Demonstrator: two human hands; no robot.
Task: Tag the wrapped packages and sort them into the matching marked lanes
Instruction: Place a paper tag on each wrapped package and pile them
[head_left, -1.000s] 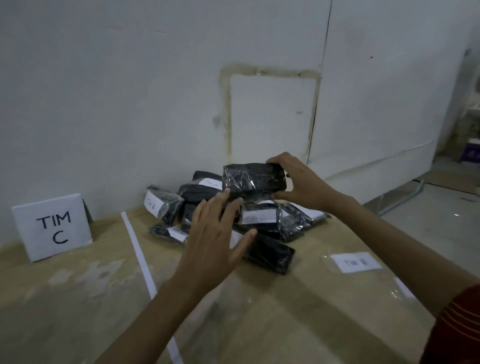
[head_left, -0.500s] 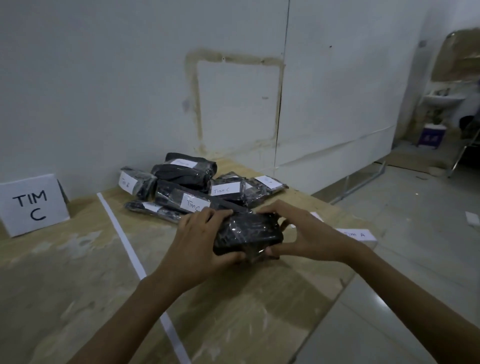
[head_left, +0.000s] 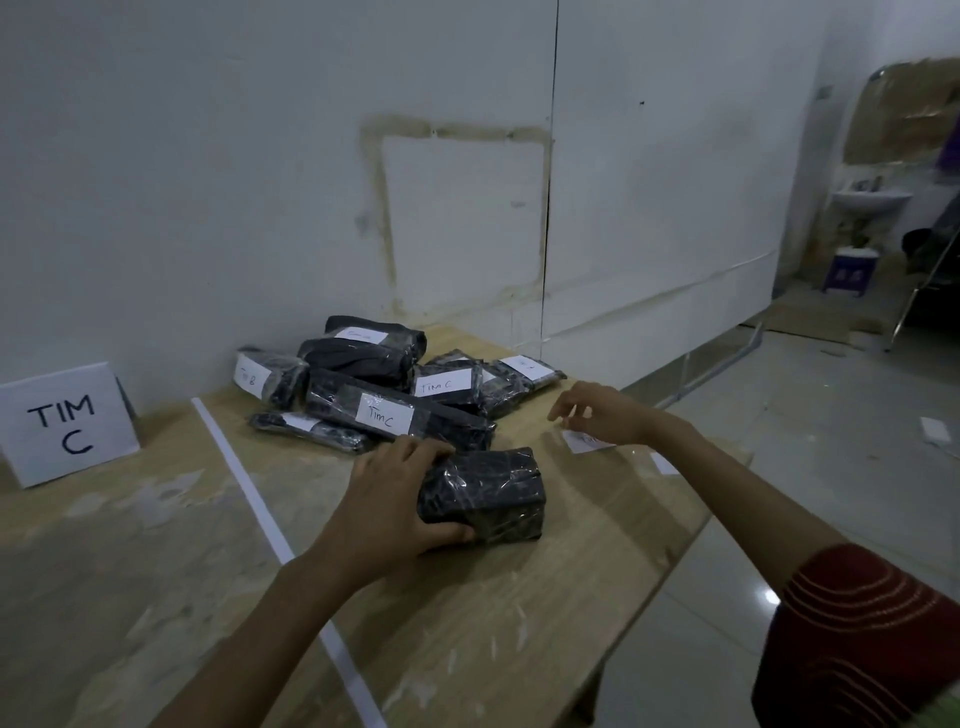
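A black plastic-wrapped package (head_left: 488, 493) with no tag showing rests on the wooden table (head_left: 467, 649). My left hand (head_left: 384, 509) grips its left end, thumb underneath at the front. My right hand (head_left: 602, 413) hovers open to the right, fingers spread just above a white paper tag (head_left: 584, 441) lying near the table's right edge. Behind the package lies a pile of wrapped packages (head_left: 384, 389) with white tags, two reading "TIM C" (head_left: 387, 414).
A white sign "TIM C" (head_left: 65, 423) leans against the wall at the left. A white tape strip (head_left: 249, 499) runs across the table as a lane line. Another small tag (head_left: 662, 462) lies at the right edge. Grey tiled floor (head_left: 831, 467) lies to the right.
The package came from above the pile down onto the table in front of it. My right hand let go of it and moved right to the tag; my left hand keeps hold.
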